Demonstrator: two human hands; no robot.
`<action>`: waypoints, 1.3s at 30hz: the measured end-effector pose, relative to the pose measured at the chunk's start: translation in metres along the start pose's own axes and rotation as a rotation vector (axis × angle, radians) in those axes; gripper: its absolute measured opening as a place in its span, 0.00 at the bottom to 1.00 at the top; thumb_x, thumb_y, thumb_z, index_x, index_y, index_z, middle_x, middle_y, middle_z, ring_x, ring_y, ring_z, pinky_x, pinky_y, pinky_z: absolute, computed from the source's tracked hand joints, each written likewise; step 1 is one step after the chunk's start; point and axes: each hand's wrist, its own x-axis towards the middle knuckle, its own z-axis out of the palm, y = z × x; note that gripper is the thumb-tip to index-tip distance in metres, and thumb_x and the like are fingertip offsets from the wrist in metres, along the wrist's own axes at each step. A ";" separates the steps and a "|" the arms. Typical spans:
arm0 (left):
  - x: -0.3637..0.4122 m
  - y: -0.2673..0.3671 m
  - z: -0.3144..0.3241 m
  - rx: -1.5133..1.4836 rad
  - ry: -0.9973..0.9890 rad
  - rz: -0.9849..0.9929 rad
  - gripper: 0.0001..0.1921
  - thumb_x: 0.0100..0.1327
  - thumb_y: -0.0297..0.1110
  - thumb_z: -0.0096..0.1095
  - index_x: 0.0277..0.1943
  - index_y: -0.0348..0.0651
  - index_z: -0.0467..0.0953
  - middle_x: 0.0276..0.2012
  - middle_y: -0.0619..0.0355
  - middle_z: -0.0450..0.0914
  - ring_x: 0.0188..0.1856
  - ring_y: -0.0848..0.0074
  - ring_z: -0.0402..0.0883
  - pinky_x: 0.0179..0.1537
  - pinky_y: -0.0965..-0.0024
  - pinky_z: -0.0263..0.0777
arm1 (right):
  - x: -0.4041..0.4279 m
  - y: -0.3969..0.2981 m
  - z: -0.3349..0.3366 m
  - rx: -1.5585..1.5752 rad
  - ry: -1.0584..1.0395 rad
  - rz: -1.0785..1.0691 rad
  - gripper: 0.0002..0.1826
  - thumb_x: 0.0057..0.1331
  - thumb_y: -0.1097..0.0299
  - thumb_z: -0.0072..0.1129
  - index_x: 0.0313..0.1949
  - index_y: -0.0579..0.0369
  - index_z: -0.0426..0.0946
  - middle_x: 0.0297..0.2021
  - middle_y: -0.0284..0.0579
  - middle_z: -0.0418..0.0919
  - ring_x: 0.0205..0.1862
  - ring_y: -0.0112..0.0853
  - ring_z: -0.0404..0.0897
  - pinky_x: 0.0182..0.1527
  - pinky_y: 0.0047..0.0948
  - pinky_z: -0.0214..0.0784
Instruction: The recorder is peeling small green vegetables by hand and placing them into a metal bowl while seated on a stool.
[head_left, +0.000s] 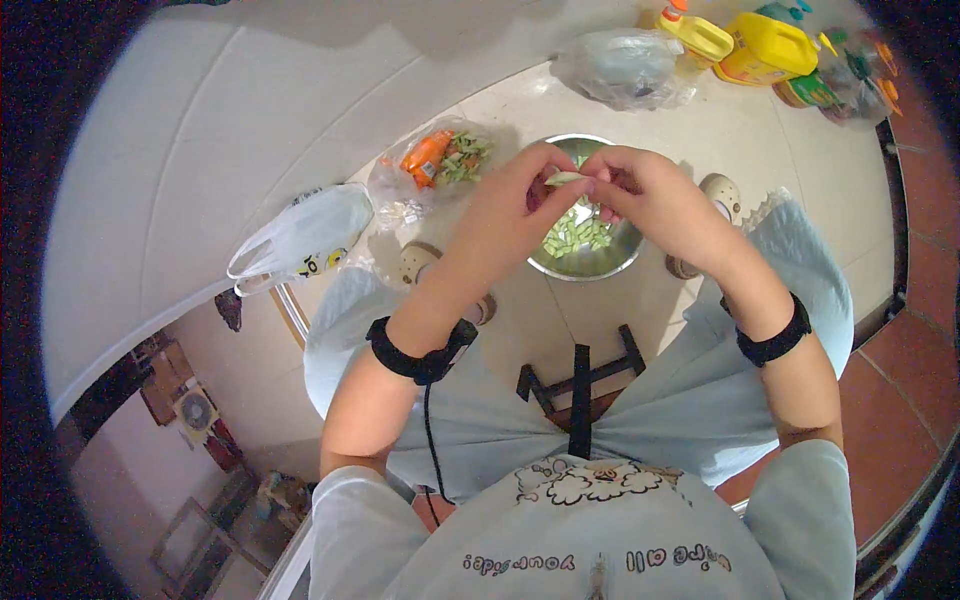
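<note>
Above a round metal basin (626, 251), my left hand (525, 184) and my right hand (637, 180) meet fingertip to fingertip. Between them is a short, pale green piece of vegetable (568, 178), pinched from both sides; its exact kind is hard to tell. More cut green pieces (574, 236) lie loose over the bottom of the basin. My wrists and fingers hide part of the basin's far side.
Left of the basin, a clear plastic bag (390, 191) holds green scraps (463, 157) and an orange packet (427, 159). A white carrier bag (307, 236) lies nearer. Behind stand yellow jugs (765, 49) and another clear bag (626, 67). Clog-style shoes (720, 195) flank the basin.
</note>
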 end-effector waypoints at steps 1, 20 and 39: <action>0.001 -0.002 -0.001 -0.003 0.002 -0.005 0.11 0.62 0.36 0.58 0.40 0.38 0.72 0.25 0.63 0.73 0.25 0.83 0.68 0.29 0.78 0.63 | 0.002 -0.001 0.001 0.047 -0.012 -0.002 0.11 0.63 0.65 0.55 0.34 0.63 0.75 0.22 0.41 0.75 0.25 0.24 0.75 0.30 0.24 0.67; 0.011 -0.011 0.005 -0.922 0.146 -0.232 0.05 0.65 0.32 0.55 0.36 0.42 0.71 0.26 0.65 0.72 0.28 0.85 0.68 0.30 0.82 0.61 | 0.009 -0.005 0.008 0.398 0.038 -0.049 0.12 0.66 0.68 0.50 0.39 0.66 0.77 0.25 0.37 0.78 0.28 0.20 0.75 0.33 0.20 0.68; 0.017 -0.024 -0.003 -1.492 -0.013 -0.310 0.07 0.66 0.34 0.51 0.39 0.41 0.73 0.33 0.61 0.74 0.33 0.82 0.70 0.35 0.80 0.64 | 0.015 -0.003 0.014 0.616 0.081 0.003 0.15 0.65 0.66 0.54 0.46 0.64 0.75 0.33 0.38 0.80 0.33 0.21 0.77 0.39 0.19 0.70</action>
